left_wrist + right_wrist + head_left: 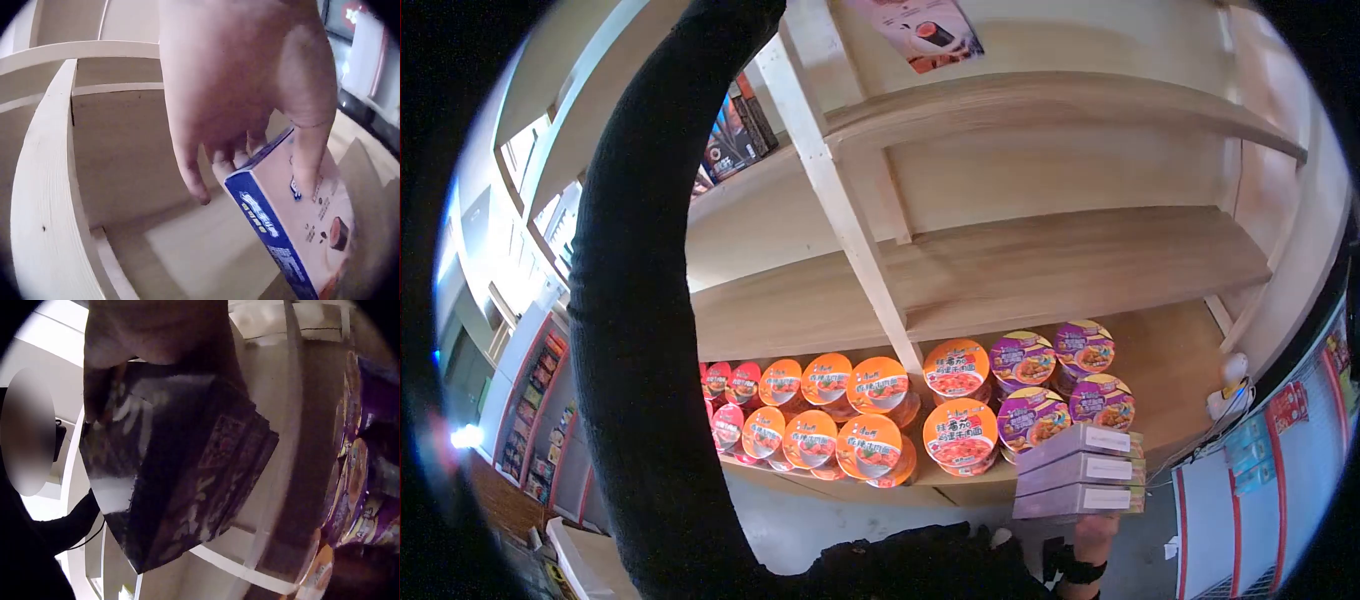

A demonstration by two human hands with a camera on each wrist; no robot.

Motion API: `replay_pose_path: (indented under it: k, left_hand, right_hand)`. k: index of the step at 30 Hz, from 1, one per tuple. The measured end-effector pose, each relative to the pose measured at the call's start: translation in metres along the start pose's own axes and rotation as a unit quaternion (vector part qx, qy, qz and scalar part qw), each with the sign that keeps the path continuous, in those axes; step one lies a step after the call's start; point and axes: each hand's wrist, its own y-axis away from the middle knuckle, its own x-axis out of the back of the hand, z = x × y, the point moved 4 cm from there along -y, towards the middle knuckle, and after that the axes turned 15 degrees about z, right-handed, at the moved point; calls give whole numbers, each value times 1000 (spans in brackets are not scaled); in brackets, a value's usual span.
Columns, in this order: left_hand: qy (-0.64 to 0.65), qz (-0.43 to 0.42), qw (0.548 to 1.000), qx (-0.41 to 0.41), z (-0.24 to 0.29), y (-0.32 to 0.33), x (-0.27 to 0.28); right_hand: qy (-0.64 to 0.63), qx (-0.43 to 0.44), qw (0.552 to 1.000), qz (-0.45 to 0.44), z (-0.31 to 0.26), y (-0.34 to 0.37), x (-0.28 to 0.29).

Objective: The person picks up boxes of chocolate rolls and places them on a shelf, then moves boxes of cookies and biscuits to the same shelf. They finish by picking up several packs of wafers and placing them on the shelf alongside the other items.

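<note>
My left hand [247, 69] pinches a flat pink and blue snack box [300, 212], thumb on its pink face and fingers behind. The head view shows this pink box [925, 35] at the top, by the upper shelves, while the left hand itself is out of that view. My left arm in a black sleeve [640, 300] reaches upward. Low at the right, my right hand [1096, 535] holds a stack of three flat purple boxes [1065, 472] from below. In the right wrist view the hand [162, 337] grips the same stack [181, 456], which looks dark there.
Wooden shelves [1060, 270] with a pale upright post [840, 200] stand before me. Orange noodle cups [870, 447] and purple noodle cups [1033, 420] fill part of the lowest shelf. Dark boxes [735, 140] stand on a shelf left of the post. A white rack [1250, 500] is at right.
</note>
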Motion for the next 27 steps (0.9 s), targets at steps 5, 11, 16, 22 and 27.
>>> replay_pose_path:
  k: [5,11,16,22,27]
  left_hand:
    - [-141,-152,975,81,-13,-6,-16]
    - [-320,-156,927,120,-24,8,-22]
    - [-341,-189,909,151,-44,1,-35]
    - [-370,-185,880,232,-57,-9,-49]
    - [-236,-251,920,189,-24,-17,-51]
  right_hand:
    - [69,44,994,67,-4,1,62]
    - [31,69,997,19,-22,-13,68]
    - [17,44,999,1,-16,-22,100]
    - [37,44,998,31,-28,-38,111]
    - [116,63,991,26,-30,-35,110]
